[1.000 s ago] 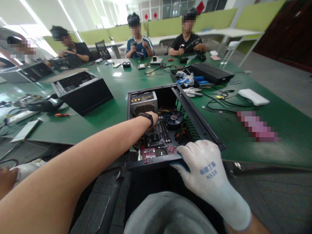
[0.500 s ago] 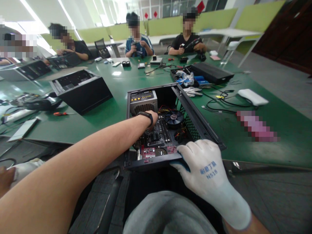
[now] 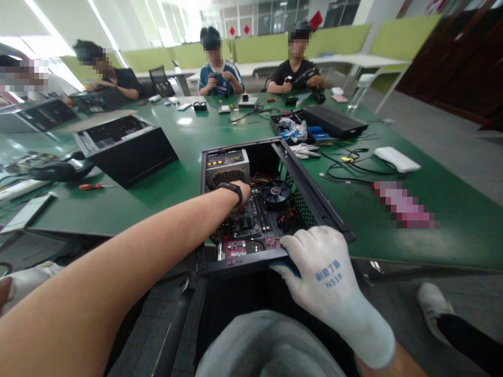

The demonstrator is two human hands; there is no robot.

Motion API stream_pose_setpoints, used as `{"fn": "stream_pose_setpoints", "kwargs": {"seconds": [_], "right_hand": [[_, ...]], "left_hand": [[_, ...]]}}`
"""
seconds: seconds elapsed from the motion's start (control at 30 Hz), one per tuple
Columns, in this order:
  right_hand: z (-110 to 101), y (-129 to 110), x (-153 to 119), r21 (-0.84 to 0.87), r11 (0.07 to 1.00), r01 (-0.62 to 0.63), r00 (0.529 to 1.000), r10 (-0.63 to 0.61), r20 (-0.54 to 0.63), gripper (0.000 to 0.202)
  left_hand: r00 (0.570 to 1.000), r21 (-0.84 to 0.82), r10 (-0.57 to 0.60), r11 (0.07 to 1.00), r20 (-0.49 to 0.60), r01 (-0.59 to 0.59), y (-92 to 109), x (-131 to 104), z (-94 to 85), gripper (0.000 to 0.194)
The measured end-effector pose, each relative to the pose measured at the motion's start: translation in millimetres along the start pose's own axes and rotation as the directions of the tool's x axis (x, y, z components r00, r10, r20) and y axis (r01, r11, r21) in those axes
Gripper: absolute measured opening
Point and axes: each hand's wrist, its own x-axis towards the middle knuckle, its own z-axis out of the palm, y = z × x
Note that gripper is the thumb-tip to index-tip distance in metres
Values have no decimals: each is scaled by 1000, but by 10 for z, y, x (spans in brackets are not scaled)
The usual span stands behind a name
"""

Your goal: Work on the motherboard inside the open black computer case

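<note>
An open black computer case (image 3: 322, 201) lies on its side at the table's near edge. Inside it are a silver power supply (image 3: 227, 166), a dark motherboard (image 3: 244, 224), a round black cooling fan (image 3: 275, 192) and a red circuit board (image 3: 236, 247). My bare left hand (image 3: 244, 193), with a black band at the wrist, reaches down into the case beside the power supply. Its fingers are hidden, so what they touch cannot be made out. My right hand (image 3: 320, 262), in a white glove, is closed over the near rim of the case, thumb outside.
Another black case (image 3: 133, 157) stands tilted at left, near a red screwdriver (image 3: 91, 186). Cables (image 3: 341, 170), a white box-like object (image 3: 396, 158) and a toolbox with gloves (image 3: 293, 131) lie on the green table (image 3: 444, 241). Several people sit across; a shoe (image 3: 434, 309) shows at right.
The view has shifted slightly, and a person's shoe and leg have come into view at lower right. Both my hands keep nearly the same places on and in the case.
</note>
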Motion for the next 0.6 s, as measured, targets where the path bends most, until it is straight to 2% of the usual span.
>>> {"fn": "stream_pose_setpoints", "kwargs": {"seconds": [0.17,0.6], "right_hand": [[-8,-9,-2,10,1000,-2,1000,2,-2,26],[19,-11,-28,39,999,-24,1000,24,7,27]], "left_hand": [[1000,-16,11,1000,-23,-11,2,-31,-10,52],[1000,-19,10,1000,6,-10,-7,-30,-12,59]]}}
